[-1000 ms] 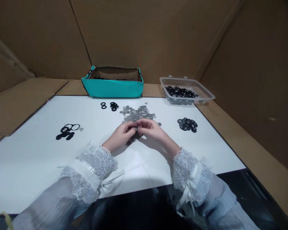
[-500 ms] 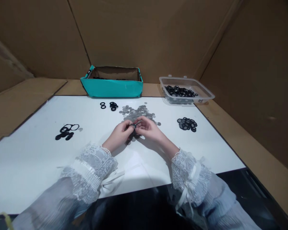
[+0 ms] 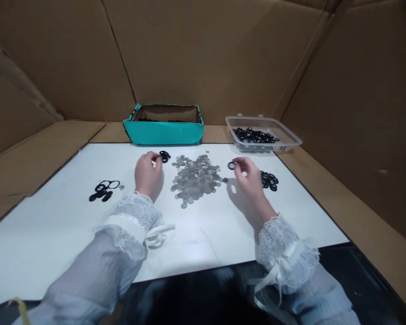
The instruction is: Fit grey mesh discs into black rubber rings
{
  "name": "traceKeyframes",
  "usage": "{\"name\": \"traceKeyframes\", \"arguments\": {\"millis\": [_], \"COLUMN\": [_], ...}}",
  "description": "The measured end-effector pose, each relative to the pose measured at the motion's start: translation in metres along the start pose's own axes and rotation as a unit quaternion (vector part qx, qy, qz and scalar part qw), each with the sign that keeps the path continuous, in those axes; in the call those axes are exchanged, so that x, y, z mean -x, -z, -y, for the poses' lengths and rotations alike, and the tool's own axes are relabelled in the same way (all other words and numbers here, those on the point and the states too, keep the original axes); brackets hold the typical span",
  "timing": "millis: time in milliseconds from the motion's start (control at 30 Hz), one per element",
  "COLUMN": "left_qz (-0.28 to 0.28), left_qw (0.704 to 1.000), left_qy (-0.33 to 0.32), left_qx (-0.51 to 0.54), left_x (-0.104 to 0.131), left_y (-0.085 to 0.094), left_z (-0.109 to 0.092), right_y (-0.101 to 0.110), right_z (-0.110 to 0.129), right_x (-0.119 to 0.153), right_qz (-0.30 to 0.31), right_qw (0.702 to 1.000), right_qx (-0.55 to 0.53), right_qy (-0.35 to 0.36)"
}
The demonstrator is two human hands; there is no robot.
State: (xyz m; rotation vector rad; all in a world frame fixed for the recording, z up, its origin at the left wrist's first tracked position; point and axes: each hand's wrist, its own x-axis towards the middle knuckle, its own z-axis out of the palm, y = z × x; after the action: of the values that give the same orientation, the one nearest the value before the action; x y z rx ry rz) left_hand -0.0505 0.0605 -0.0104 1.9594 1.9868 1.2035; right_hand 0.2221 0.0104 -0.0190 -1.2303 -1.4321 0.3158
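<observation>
My right hand (image 3: 248, 178) pinches a black ring (image 3: 232, 165) with a pale centre, holding it up over the white board between the disc pile and the ring heap on the right. My left hand (image 3: 149, 174) is at the back left of the board with fingers and thumb together; what they hold, if anything, is hidden. Just right of its fingertips lies a small cluster of black rings (image 3: 164, 156). Between the hands spreads a pile of thin grey discs (image 3: 196, 176). Beside my right hand, a heap of black rings with grey centres (image 3: 269, 180) is partly covered.
Several black rings and dark pieces (image 3: 101, 192) lie on the left of the white board (image 3: 71, 234). A teal open box (image 3: 164, 134) and a clear plastic tub (image 3: 264, 146) with black rings stand behind. Cardboard walls (image 3: 206, 54) enclose the board.
My hands have separated from over the grey discs. The left went back and left to the black rings; the right moved right, carrying a black ring. The disc pile is now uncovered.
</observation>
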Motion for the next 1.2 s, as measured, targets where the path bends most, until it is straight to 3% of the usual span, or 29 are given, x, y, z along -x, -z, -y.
{"name": "traceKeyframes", "arguments": {"millis": [33, 100, 167, 233, 400, 500, 600, 700, 800, 900, 967, 1033, 1200], "left_qz": [-0.023, -0.017, 0.015, 0.042, 0.056, 0.025, -0.028, -0.013, 0.014, 0.05, 0.071, 0.094, 0.204], "left_qw": [0.998, 0.99, 0.981, 0.974, 0.974, 0.98, 0.99, 0.985, 0.954, 0.933, 0.932, 0.94, 0.949], "left_qy": [0.006, 0.003, 0.008, 0.008, 0.003, -0.013, -0.089, -0.16, -0.294, -0.341, -0.334, -0.308, -0.242], "left_qx": [-0.056, -0.141, -0.196, -0.221, -0.219, -0.195, -0.105, -0.057, 0.053, 0.107, 0.121, 0.113, -0.016], "left_x": [-0.007, -0.019, -0.027, -0.032, -0.034, -0.03, -0.018, 0.004, 0.031, 0.049, 0.052, 0.047, 0.033], "left_y": [-0.002, -0.007, -0.012, -0.015, -0.015, -0.012, -0.009, -0.008, -0.009, -0.008, -0.006, -0.003, -0.004], "left_z": [0.009, 0.023, 0.033, 0.038, 0.039, 0.032, 0.015, -0.01, -0.035, -0.047, -0.048, -0.043, -0.025], "right_y": [0.014, 0.041, 0.064, 0.079, 0.083, 0.08, 0.072, 0.047, 0.007, -0.029, -0.043, -0.049, -0.046], "right_z": [-0.009, -0.029, -0.047, -0.062, -0.077, -0.07, -0.044, -0.004, 0.03, 0.044, 0.042, 0.035, 0.011], "right_x": [0.0, 0.001, 0.005, 0.01, 0.02, 0.02, 0.02, 0.021, 0.019, 0.013, 0.008, 0.006, 0.006], "right_qz": [-0.035, -0.091, -0.112, -0.097, 0.027, 0.008, -0.075, -0.073, 0.081, 0.252, 0.284, 0.262, 0.124], "right_qw": [0.998, 0.983, 0.959, 0.937, 0.923, 0.938, 0.956, 0.979, 0.996, 0.946, 0.921, 0.922, 0.956], "right_qx": [0.055, 0.155, 0.251, 0.329, 0.38, 0.341, 0.267, 0.154, -0.007, -0.176, -0.228, -0.243, -0.211], "right_qy": [0.016, 0.038, 0.064, 0.073, 0.055, 0.063, 0.093, 0.111, 0.032, -0.099, -0.137, -0.15, -0.165]}}
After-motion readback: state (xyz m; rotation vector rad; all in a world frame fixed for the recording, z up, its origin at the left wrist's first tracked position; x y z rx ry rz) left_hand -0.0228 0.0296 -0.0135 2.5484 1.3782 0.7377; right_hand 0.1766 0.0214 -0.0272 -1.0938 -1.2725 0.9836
